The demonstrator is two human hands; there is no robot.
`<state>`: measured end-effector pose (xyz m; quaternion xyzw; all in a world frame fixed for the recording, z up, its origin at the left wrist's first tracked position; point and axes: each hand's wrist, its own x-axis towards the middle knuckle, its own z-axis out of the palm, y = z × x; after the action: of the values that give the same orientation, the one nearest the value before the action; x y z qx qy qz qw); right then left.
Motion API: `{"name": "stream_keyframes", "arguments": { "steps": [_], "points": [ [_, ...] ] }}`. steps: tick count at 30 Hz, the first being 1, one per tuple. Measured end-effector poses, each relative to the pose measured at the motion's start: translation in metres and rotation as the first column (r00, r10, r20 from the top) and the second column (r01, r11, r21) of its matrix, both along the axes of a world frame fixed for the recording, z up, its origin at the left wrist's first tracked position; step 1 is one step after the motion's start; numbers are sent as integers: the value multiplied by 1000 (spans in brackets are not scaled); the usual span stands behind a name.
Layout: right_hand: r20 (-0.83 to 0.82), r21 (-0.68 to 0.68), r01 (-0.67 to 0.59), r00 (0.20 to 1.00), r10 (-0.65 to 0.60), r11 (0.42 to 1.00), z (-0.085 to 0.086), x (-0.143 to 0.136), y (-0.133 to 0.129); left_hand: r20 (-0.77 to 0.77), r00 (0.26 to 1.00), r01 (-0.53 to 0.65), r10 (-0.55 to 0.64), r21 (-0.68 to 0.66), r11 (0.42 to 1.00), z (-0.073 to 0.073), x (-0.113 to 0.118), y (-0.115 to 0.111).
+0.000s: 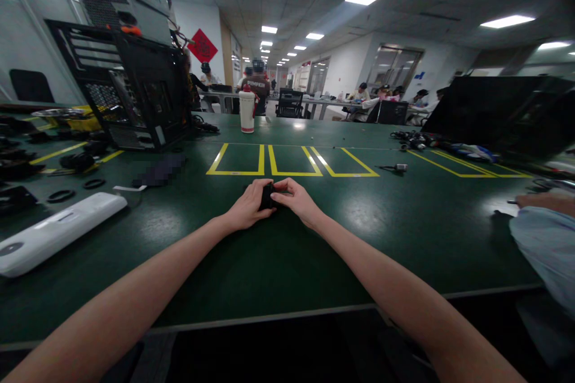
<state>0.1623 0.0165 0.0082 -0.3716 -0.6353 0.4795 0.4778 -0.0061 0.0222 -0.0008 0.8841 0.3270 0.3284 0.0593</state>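
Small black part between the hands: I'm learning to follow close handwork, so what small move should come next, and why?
Probably a slight adjustment by the right hand while the left hand steadies the small black part: the left hand wraps its left side, and the right hand's fingertips are at its right edge.

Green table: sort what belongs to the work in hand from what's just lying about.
In hand:
- small black object, held at centre

Seemingly just lying about:
- long white device
- white cup with red lid
- black computer case
- small silver-ended item
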Motion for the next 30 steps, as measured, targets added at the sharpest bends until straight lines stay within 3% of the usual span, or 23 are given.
{"name": "stream_keyframes", "arguments": {
  "steps": [9, 18, 27, 30],
  "points": [
    [70, -2, -116, 991, 116, 993, 5, 9, -4, -11, 1000, -3, 3, -2, 1000, 0, -1, 1],
    [41, 21, -12, 999, 11, 1000, 1, 2, -2, 0, 1000, 4, -4, -4, 1000, 2, 0, -1],
    [78, 4, -107, 991, 107, 994, 1, 8, -3, -2, 1000, -5, 5, -6, 1000, 0, -1, 0],
    [80, 47, -65, 995, 61, 997, 2, 5, -3, -5, 1000, -6, 6, -6, 1000, 0, -1, -1]
  ]
}}
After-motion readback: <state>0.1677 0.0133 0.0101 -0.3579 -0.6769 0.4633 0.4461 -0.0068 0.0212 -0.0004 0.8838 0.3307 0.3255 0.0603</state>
